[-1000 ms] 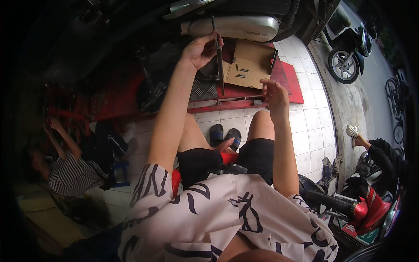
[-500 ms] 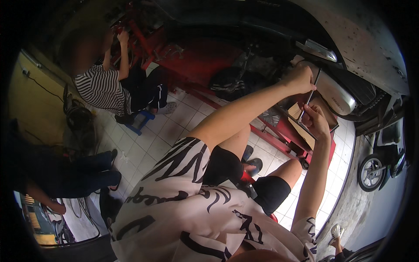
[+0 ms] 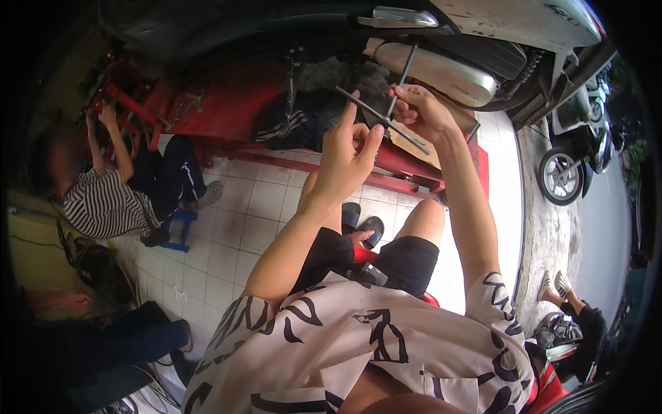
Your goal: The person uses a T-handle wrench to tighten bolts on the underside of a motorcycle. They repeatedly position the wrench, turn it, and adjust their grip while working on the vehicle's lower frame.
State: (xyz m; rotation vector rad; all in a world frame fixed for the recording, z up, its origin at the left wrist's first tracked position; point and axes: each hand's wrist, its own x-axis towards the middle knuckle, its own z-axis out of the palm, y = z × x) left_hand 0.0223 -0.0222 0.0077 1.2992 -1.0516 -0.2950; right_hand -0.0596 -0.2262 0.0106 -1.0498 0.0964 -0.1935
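Both hands are on a dark metal T-handle wrench (image 3: 408,65), held in front of a scooter's silver engine side cover (image 3: 441,72). With fingertips and thumb, my right hand (image 3: 429,114) pinches its shaft near the crossbar. My left hand (image 3: 350,148) is at the crossbar, thumb pressed against it and index finger reaching up along it; its other fingers are curled. The shaft points up toward the scooter, apart from any bolt that I can see. Below the hands lies a brown cardboard piece (image 3: 414,146) on a red lift platform (image 3: 476,162).
On the left, a person in a striped shirt (image 3: 110,203) sits on a blue stool (image 3: 181,231), hands at a red frame (image 3: 127,96). Another person's dark-trousered leg (image 3: 148,338) extends at lower left. A parked motorcycle (image 3: 562,176) and a person's sandalled feet (image 3: 555,286) are at right.
My view has swung to the right. My left hand has come from the wrench's upper end to its crossbar, and the wrench has turned, showing its T shape. My right hand stays on the wrench.
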